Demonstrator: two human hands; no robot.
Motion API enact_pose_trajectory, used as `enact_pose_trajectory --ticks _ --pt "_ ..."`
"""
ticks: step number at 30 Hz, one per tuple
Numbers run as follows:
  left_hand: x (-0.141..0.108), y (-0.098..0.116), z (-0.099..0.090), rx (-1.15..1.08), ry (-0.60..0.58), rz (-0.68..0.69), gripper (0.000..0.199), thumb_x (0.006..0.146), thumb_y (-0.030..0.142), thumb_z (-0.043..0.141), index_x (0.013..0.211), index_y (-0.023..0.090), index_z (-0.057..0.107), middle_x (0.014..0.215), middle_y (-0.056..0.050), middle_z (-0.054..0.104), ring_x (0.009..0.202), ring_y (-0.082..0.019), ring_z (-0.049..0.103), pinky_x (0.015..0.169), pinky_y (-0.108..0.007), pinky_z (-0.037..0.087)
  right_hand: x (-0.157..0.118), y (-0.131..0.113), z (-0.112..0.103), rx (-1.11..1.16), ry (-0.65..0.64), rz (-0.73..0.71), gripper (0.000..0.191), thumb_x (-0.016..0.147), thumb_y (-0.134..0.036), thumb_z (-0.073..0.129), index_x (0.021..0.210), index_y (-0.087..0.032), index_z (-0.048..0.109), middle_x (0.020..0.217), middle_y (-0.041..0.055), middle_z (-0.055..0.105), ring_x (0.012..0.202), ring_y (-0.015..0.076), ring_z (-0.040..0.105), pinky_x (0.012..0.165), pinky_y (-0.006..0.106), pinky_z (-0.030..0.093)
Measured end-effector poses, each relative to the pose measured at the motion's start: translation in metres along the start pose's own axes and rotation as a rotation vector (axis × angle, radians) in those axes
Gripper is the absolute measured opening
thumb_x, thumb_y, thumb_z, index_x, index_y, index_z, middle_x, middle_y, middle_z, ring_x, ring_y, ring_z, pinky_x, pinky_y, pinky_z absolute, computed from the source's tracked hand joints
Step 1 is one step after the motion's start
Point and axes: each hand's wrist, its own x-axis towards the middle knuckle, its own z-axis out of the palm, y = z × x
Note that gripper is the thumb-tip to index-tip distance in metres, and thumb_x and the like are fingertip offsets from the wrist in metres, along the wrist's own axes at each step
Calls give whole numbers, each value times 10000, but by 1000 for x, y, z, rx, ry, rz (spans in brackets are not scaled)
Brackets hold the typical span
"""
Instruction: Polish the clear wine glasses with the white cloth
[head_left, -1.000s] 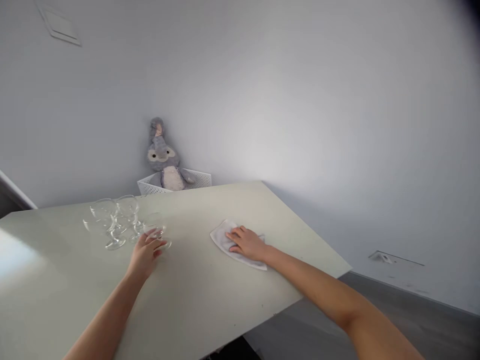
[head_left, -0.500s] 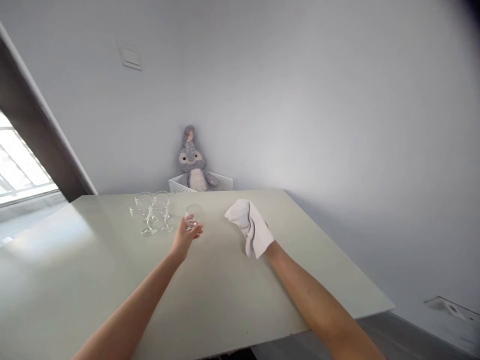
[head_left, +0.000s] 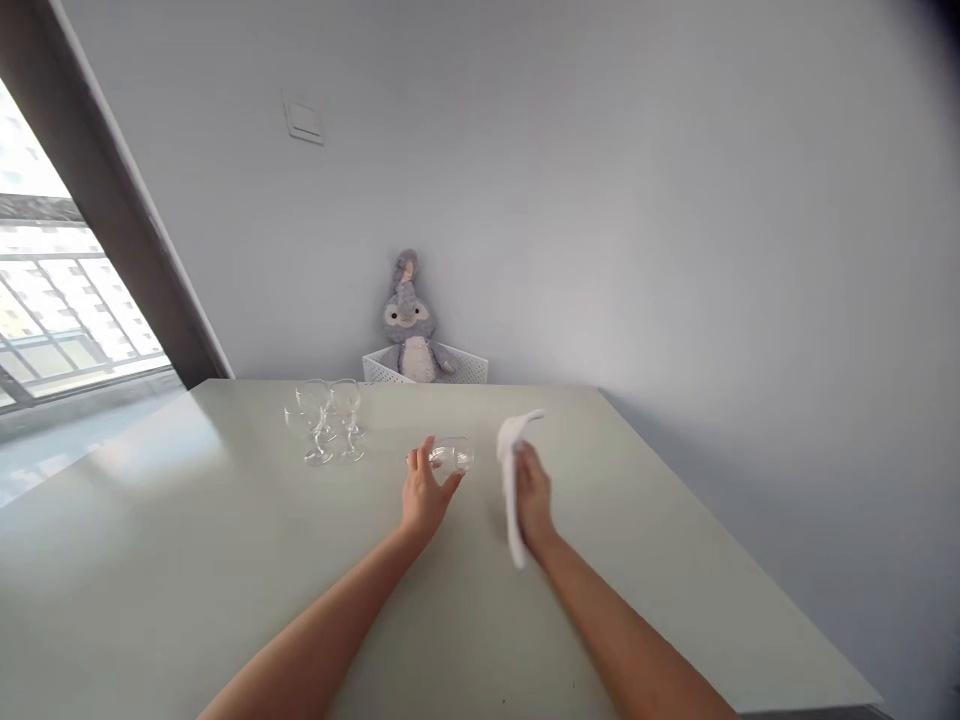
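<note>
My left hand (head_left: pixel 426 490) is closed around a clear wine glass (head_left: pixel 460 453). The glass is tipped on its side, its bowl pointing right; part of the stem is hidden by my fingers. A white cloth (head_left: pixel 509 470) hangs upright against the palm side of my right hand (head_left: pixel 534 495), which faces the glass with a gap between them. Some of the right fingers are behind the cloth. To the left, several stemmed glasses (head_left: pixel 343 400) stand upright in a close group on the pale table (head_left: pixel 247 560).
At the table's far edge a grey plush toy (head_left: pixel 418 350) sits in a white perforated basket (head_left: pixel 472 368). A plain wall rises behind, carrying a light switch (head_left: pixel 304 121). On the left are a dark frame and a bright window (head_left: pixel 67 300).
My left hand has tipped the glass from upright onto its side and brought it right, nearer the cloth. My right hand has turned so the cloth faces left. The view has swung slightly left.
</note>
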Motion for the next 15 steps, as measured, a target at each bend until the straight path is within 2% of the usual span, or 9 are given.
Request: enact_pose_trajectory --ticks 2,5,7,9,12,15 --pt "-2 -2 2 -5 0 0 517 780 334 483 1255 268 290 1101 -93 404 945 -207 530 721 -348 446 -13 -5 19 -195 -91 -152 380 854 -341 380 1214 -246 456 1212 66 497 1088 228 441 920 398 361" --pt "-4 -7 3 12 14 -19 475 806 253 419 1260 281 285 1086 -94 386 953 -207 509 723 -355 449 -24 -9 39 -307 -255 -177 480 833 -287 422 1306 -249 355 1296 63 430 1115 242 407 943 419 341" --pt "-4 -11 1 62 19 42 535 780 220 445 1279 286 263 1073 -93 378 948 -213 496 727 -363 446 -24 -8 41 -243 -304 -98 529 820 -290 453 1328 -262 309 1209 62 502 1016 230 476 874 397 398" --pt "-4 -12 -1 138 13 130 612 744 212 490 1301 273 244 1055 -95 379 929 -223 488 738 -375 439 -21 -6 37 -78 -363 23 526 821 -314 471 1319 -272 310 1029 42 584 834 185 545 753 339 455" --pt "-6 -10 -4 261 -19 220 666 711 248 540 1314 239 258 1059 -109 382 879 -230 497 739 -382 432 -13 -2 26 209 -458 210 468 815 -373 497 1254 -253 387 764 -3 594 572 111 536 567 254 461" --pt "-9 -5 -6 368 -57 299 604 719 252 536 1288 241 334 1070 -110 397 862 -228 506 755 -379 423 -8 2 16 420 -569 384 437 764 -419 565 1139 -211 482 663 -19 579 462 87 518 447 217 441"
